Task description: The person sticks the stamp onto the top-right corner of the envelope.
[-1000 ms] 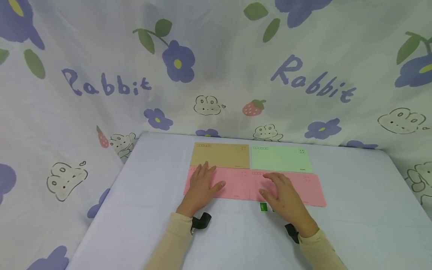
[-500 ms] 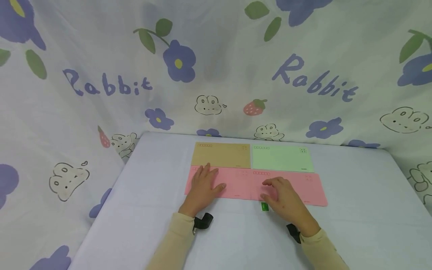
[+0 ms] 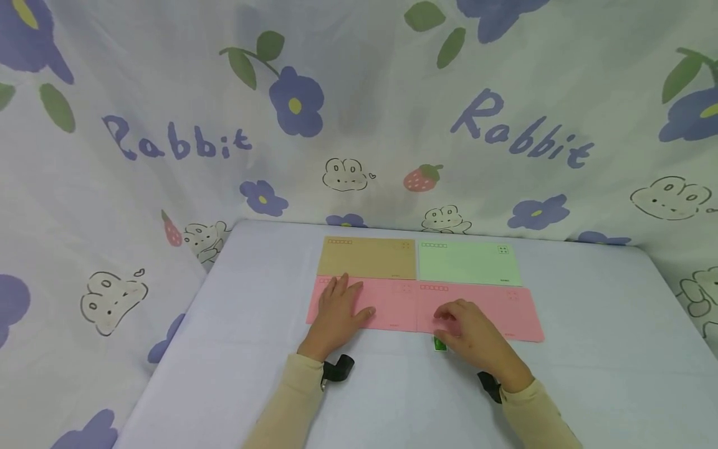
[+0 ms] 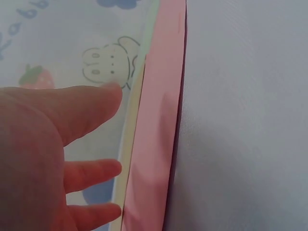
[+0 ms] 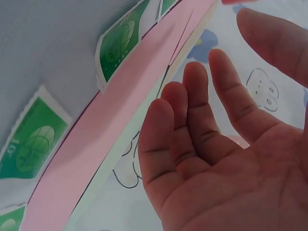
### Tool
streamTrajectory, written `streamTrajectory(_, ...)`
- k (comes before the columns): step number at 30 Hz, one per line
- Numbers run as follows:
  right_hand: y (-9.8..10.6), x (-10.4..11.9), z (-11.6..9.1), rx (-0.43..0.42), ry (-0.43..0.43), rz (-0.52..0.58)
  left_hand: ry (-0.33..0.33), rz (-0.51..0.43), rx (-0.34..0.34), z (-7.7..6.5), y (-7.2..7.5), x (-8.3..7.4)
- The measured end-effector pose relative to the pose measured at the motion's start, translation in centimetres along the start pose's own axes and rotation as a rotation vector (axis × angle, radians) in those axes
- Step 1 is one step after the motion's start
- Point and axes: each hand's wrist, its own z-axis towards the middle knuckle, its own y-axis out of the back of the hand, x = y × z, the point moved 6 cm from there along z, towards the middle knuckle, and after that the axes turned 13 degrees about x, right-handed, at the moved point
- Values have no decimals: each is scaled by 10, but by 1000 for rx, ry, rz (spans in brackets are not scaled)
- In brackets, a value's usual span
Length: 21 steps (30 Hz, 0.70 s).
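My left hand (image 3: 336, 321) lies with spread fingers over the left pink envelope (image 3: 387, 308), thumb pointing right. In the left wrist view its straight fingers (image 4: 94, 169) are apart and hold nothing. My right hand (image 3: 477, 337) hovers around the lower edge of the right pink envelope (image 3: 496, 312), its fingers gently bent and thumb apart from them. The thumb overlaps the top of a green stamp (image 3: 440, 345) in the head view. Below the pink envelopes, the right wrist view shows several green stamps (image 5: 36, 137) with white perforated edges, most hidden behind the right hand from above.
A brown envelope (image 3: 367, 259) and a light green envelope (image 3: 468, 263) lie behind the pink ones, edge to edge in a two-by-two block. They all rest on a white-covered table (image 3: 594, 349), with a printed curtain (image 3: 370, 100) behind and at both sides.
The right hand has drawn slightly nearer, its fingers bending more and its thumb coming over the visible stamp. The left hand stays almost still on the pink envelope.
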Motion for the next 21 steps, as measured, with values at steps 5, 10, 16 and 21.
streamTrajectory(5,-2,-1,0,42,-8,-2,3,13,-1,0,-1,0)
streamTrajectory(10,-3,-1,0,78,-21,-12,-16,28,-8,-1,-1,-1)
streamTrajectory(16,-5,-2,0,109,-39,-15,-11,42,-8,0,-1,-1)
streamTrajectory(21,-7,-3,0,119,-31,-29,5,63,7,1,-3,-1)
